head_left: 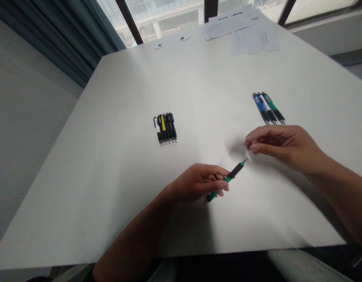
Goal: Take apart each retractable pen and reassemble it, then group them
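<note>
My left hand (198,183) is closed around a green pen with a black grip (231,174), its tip pointing up and right. My right hand (282,145) hovers just beyond the tip, fingers pinched on a small dark piece (249,146) that I cannot make out. Both hands are over the white table (110,188), near its front edge.
A row of several black pens with one yellow (165,128) lies at the table's middle left. Three pens, blue, white and green (268,108), lie at the right. Printed papers (251,33) rest at the far edge by the window. A blue curtain (66,35) hangs at the back left.
</note>
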Action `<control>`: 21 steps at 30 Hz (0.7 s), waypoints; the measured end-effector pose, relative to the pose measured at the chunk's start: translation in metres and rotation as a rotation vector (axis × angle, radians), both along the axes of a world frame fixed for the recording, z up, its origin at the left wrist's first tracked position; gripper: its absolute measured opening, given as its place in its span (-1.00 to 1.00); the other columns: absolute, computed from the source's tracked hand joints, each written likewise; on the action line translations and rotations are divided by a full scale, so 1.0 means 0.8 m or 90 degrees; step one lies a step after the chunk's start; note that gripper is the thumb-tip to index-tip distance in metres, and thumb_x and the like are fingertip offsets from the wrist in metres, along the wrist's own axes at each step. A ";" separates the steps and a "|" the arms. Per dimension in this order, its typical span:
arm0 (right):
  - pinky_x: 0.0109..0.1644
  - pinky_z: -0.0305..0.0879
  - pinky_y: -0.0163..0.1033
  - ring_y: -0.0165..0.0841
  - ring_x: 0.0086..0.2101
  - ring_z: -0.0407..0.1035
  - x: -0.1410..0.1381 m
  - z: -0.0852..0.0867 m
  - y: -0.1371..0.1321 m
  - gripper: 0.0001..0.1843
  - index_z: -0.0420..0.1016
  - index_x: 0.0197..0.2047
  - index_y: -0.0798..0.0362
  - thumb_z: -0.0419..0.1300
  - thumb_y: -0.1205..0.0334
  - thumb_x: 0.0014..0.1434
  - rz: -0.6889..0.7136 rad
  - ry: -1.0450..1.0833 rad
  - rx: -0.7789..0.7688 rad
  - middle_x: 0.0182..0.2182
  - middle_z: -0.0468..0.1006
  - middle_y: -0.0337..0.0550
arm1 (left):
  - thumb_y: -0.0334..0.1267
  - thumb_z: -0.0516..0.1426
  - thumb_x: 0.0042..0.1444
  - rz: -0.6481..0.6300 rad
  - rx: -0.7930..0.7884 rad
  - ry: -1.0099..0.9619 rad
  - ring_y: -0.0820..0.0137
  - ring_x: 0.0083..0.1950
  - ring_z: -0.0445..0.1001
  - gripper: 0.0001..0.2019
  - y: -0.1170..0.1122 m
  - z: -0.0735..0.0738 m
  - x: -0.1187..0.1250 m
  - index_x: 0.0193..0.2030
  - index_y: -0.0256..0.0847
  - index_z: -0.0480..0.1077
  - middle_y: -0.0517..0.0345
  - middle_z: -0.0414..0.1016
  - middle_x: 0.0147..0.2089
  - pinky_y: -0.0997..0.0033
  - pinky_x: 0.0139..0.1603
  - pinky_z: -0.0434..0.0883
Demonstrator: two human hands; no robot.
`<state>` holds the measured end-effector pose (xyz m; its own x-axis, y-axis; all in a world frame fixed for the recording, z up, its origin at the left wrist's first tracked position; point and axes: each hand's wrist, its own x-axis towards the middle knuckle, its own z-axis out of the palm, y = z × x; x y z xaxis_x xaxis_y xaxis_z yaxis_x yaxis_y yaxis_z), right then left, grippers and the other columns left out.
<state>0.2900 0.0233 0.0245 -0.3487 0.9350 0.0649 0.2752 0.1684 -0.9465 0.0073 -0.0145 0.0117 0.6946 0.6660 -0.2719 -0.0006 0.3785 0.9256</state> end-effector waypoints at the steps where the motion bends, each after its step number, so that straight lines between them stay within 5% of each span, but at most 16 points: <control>1: -0.29 0.47 -0.19 -0.33 -0.37 0.51 0.003 0.002 -0.001 -0.79 0.69 -0.16 -0.04 0.45 0.06 0.18 -0.008 0.041 -0.020 -0.32 0.67 -0.14 | -0.14 0.37 0.15 -0.001 -0.003 -0.004 0.41 -0.37 0.57 -0.64 0.000 -0.001 -0.001 -0.01 -0.35 0.61 -0.03 0.64 -0.29 0.46 -0.34 0.50; 9: -0.25 0.53 -0.21 -0.33 -0.31 0.55 0.002 0.004 -0.004 -0.83 0.73 -0.17 -0.12 0.50 0.15 0.14 0.048 0.150 -0.080 -0.28 0.68 -0.17 | -0.16 0.36 0.18 -0.010 -0.005 -0.021 0.45 -0.37 0.57 -0.67 0.001 -0.003 -0.002 0.00 -0.34 0.60 -0.01 0.65 -0.27 0.47 -0.31 0.50; 21: -0.27 0.52 -0.30 -0.35 -0.32 0.60 -0.005 0.006 -0.007 -0.85 0.75 -0.17 -0.03 0.49 0.25 0.14 0.102 0.133 -0.071 -0.28 0.72 -0.11 | -0.15 0.36 0.17 -0.016 -0.006 -0.008 0.45 -0.38 0.57 -0.66 0.003 -0.002 0.000 -0.02 -0.35 0.60 0.00 0.64 -0.30 0.50 -0.34 0.49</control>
